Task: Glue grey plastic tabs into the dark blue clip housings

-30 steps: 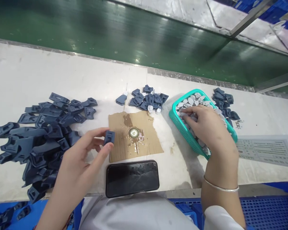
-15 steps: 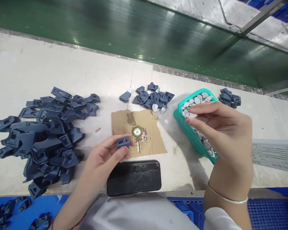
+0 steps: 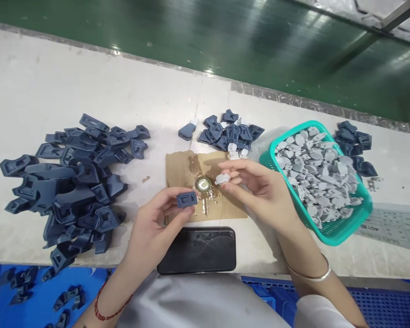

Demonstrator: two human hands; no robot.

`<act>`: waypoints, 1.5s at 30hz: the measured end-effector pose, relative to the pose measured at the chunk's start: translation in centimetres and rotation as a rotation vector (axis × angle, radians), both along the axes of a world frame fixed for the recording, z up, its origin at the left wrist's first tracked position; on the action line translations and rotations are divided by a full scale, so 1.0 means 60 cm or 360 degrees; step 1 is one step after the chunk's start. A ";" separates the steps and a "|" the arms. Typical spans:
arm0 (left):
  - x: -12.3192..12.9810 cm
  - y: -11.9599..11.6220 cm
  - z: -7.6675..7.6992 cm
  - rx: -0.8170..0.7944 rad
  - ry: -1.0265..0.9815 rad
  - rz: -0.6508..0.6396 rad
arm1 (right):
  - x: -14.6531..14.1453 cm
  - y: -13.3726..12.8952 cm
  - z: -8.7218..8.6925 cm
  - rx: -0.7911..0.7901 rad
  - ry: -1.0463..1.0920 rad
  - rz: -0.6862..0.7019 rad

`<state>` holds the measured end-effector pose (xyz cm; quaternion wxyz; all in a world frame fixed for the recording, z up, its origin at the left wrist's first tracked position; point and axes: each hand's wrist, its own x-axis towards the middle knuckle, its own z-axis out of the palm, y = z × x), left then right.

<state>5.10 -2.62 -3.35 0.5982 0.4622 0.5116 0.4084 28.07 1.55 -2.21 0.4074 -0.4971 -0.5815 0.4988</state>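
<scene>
A dark blue-grey plastic block [image 3: 187, 199] with recessed openings is pinched between the thumb and fingers of my left hand [image 3: 157, 218]. My right hand [image 3: 259, 191] grips a small light-grey plastic piece [image 3: 222, 179] by its edge, just right of the round cap [image 3: 203, 184]. That cap holds a shiny liquid and sits on a torn piece of brown cardboard [image 3: 177, 171], where wet drops are spattered around it. Right of my right hand, a teal basket [image 3: 338, 237] is filled with many light-grey pieces [image 3: 319, 168] of the same sort.
A large heap of blue-grey blocks [image 3: 75, 182] covers the left of the table. A smaller pile [image 3: 228, 132], some with grey pieces, lies behind the cardboard; more blocks [image 3: 353, 139] lie beyond the basket. A black phone [image 3: 198, 250] rests near the front edge. Behind runs a green belt [image 3: 157, 41].
My right hand has moved left from over the basket to beside the cap, carrying the grey piece. The block in my left hand has turned slightly. The view has shifted a little.
</scene>
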 end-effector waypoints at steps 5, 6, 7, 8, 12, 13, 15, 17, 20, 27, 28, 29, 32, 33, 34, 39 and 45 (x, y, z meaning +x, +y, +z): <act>0.002 -0.005 -0.005 0.0105 0.0152 0.0036 | -0.009 -0.005 -0.010 -0.0210 0.0168 -0.0067; 0.002 -0.007 -0.007 0.0130 0.0184 0.0053 | -0.010 -0.004 -0.011 -0.0235 0.0184 -0.0078; 0.002 -0.009 -0.008 0.0156 0.0214 0.0064 | -0.010 -0.004 -0.012 -0.0251 0.0201 -0.0092; 0.003 -0.011 -0.010 0.0188 0.0244 0.0062 | -0.010 -0.003 -0.013 -0.0262 0.0216 -0.0102; 0.003 -0.012 -0.011 0.0350 0.0342 -0.0001 | -0.010 0.000 -0.016 -0.0258 0.0215 -0.0092; 0.004 -0.012 -0.010 0.0371 0.0363 -0.0008 | -0.010 0.000 -0.016 -0.0237 0.0187 -0.0085; 0.005 -0.010 -0.008 0.0372 0.0411 -0.0020 | -0.011 -0.002 -0.016 -0.0140 0.0083 -0.0061; 0.005 -0.008 -0.005 0.0360 0.0455 -0.0017 | -0.012 -0.005 -0.013 0.0046 -0.0088 -0.0011; 0.006 -0.008 -0.003 0.0349 0.0507 0.0008 | -0.016 -0.008 -0.010 0.0347 -0.0392 0.0107; 0.006 -0.007 -0.009 0.0358 0.0561 0.0016 | -0.020 -0.009 -0.016 0.0629 -0.0663 0.0275; 0.005 -0.007 -0.009 0.0368 0.0548 0.0007 | -0.020 -0.009 -0.016 0.0628 -0.0666 0.0264; 0.004 -0.006 -0.008 0.0380 0.0527 0.0000 | -0.019 -0.009 -0.017 0.0620 -0.0669 0.0251; 0.002 -0.005 -0.005 0.0399 0.0485 -0.0015 | -0.019 -0.010 -0.017 0.0586 -0.0648 0.0237; 0.002 -0.004 -0.004 0.0393 0.0486 -0.0002 | -0.019 -0.011 -0.017 0.0555 -0.0632 0.0232; 0.002 -0.004 -0.002 0.0378 0.0489 0.0024 | -0.020 -0.011 -0.017 0.0505 -0.0604 0.0210; 0.011 0.000 0.004 0.0227 0.0246 0.0187 | -0.019 -0.013 -0.014 0.0080 -0.0148 -0.0130; 0.012 0.000 0.008 0.0125 0.0147 0.0202 | -0.019 -0.012 -0.013 -0.0203 0.0252 -0.0186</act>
